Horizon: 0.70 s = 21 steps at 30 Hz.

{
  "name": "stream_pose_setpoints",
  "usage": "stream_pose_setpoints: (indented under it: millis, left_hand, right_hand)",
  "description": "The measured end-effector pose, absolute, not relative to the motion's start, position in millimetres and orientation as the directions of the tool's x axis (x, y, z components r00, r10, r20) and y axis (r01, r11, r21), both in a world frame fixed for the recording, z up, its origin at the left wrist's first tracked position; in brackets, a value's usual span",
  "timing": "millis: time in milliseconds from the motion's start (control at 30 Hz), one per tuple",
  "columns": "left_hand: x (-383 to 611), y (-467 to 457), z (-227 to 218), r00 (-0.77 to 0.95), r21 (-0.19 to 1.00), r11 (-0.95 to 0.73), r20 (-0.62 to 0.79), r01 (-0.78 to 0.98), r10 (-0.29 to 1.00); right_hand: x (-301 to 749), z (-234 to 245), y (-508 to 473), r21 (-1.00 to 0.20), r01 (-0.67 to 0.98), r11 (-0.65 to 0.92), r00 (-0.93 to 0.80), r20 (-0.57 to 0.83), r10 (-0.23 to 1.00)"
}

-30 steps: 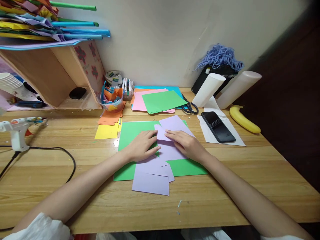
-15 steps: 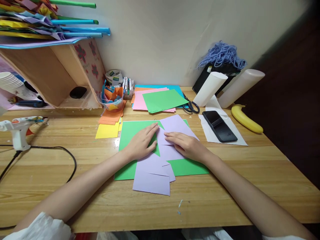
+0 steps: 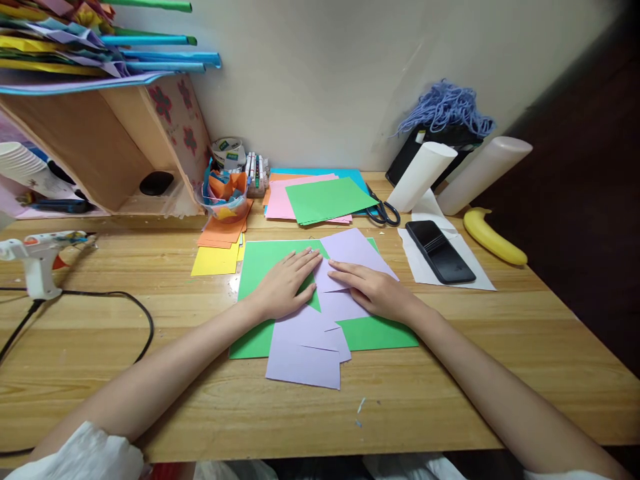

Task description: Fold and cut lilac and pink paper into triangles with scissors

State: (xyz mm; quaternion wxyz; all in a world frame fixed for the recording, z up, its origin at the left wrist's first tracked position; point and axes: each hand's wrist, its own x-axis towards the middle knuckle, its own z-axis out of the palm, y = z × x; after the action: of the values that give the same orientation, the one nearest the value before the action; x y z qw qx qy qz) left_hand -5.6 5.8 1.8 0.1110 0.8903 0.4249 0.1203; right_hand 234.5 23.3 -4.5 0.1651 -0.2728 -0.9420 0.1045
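Observation:
A large green sheet point(image 3: 260, 263) lies on the wooden table point(image 3: 440, 360) in front of me, with several lilac paper squares on it. My left hand point(image 3: 287, 283) lies flat, fingers stretched out, its fingertips at the left edge of a lilac paper piece point(image 3: 350, 250). My right hand point(image 3: 373, 290) rests flat on the same piece from the right, fingers extended and pressing it down. More lilac squares point(image 3: 305, 347) overlap at the sheet's near edge.
A stack of pink, green and blue paper point(image 3: 320, 197) lies behind, scissors point(image 3: 383, 213) to its right. A black phone point(image 3: 440, 252) on white paper, a banana point(image 3: 493, 237), two white rolls point(image 3: 423, 177). Left: yellow and orange sheets point(image 3: 217, 250), glue gun point(image 3: 35, 257) with cable, wooden shelf point(image 3: 100, 143).
My left hand slid from beside the folded lilac piece up along its left edge; the small raised flap now lies flat. The right hand stayed put.

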Motion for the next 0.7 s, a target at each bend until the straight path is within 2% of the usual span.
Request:
stream_pose_setpoints:
  millis: [500, 700]
  left_hand:
    - [-5.0, 3.9, 1.5, 0.609, 0.307, -0.63, 0.172, 0.714, 0.774]
    - [-5.1, 4.3, 1.4, 0.604, 0.327, -0.626, 0.179, 0.708, 0.777]
  right_hand:
    - [233.4, -5.6, 24.5, -0.318, 0.438, 0.841, -0.823, 0.236, 0.517]
    - [233.8, -6.1, 24.1, -0.328, 0.469, 0.82, -0.804, 0.227, 0.55]
